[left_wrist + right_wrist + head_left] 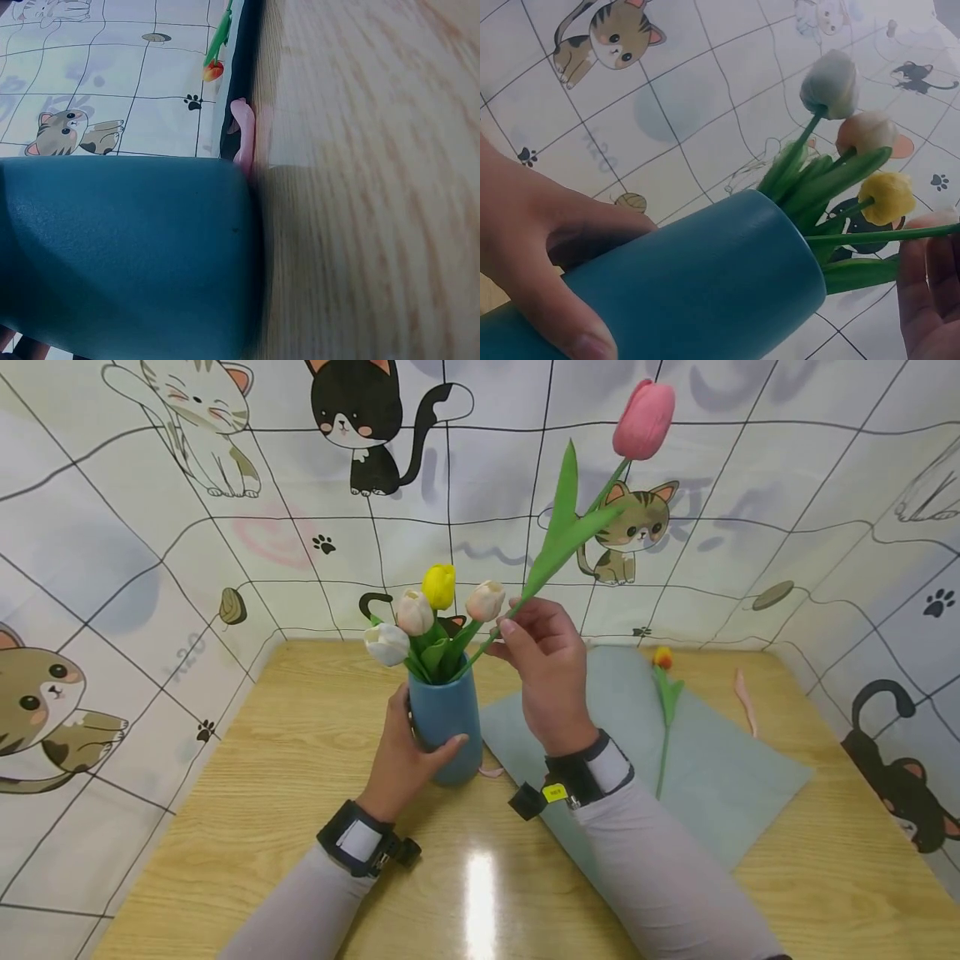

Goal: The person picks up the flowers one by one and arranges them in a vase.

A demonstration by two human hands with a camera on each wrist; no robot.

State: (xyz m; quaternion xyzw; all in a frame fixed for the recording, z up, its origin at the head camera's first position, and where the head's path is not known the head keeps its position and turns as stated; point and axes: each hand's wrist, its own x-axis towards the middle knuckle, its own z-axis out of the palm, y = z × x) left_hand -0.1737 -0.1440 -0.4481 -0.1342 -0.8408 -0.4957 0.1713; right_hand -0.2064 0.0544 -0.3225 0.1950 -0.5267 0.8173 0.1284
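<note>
A blue vase [446, 727] stands upright on the table, holding white, pale pink and yellow tulips [439, 587]. My left hand [408, 752] grips the vase's side, its thumb across the front. Between thumb and fingers, my right hand [551, 672] pinches the green stem of a pink tulip [645, 420]. That flower leans up and to the right, high above the others. Its stem [877, 236] runs to the vase mouth in the right wrist view; the lower end is hidden behind the rim. In the left wrist view the vase [127, 255] fills the lower left.
Right of the vase, a grey-green sheet [750, 785] lies on the wooden table [300, 727], with an orange-red tulip [663, 693] on it. A pink strip [745, 702] lies at the sheet's far right; another pink piece [491, 772] is beside the vase base. Cat-patterned cloth surrounds the back and sides.
</note>
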